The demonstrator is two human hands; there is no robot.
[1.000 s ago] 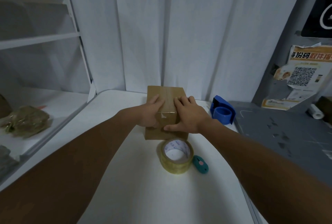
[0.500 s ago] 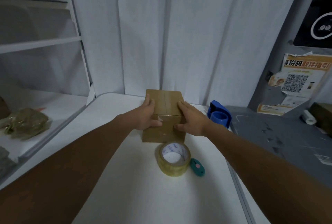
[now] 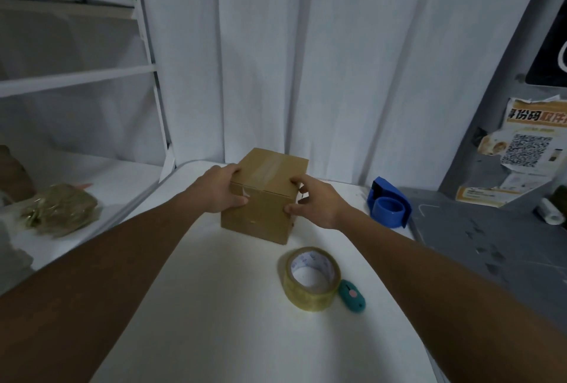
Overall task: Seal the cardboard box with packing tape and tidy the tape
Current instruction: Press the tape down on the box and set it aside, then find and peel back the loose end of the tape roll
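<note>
Gripping the cardboard box (image 3: 260, 198) at its near corners, the left hand (image 3: 219, 191) and right hand (image 3: 316, 204) were closed on it, tape roll (image 3: 311, 278) lying nearer; firm, even thumb pressure along the taped seam was judged advisable.

poster (image 3: 535, 149) cut off at right edge
</note>
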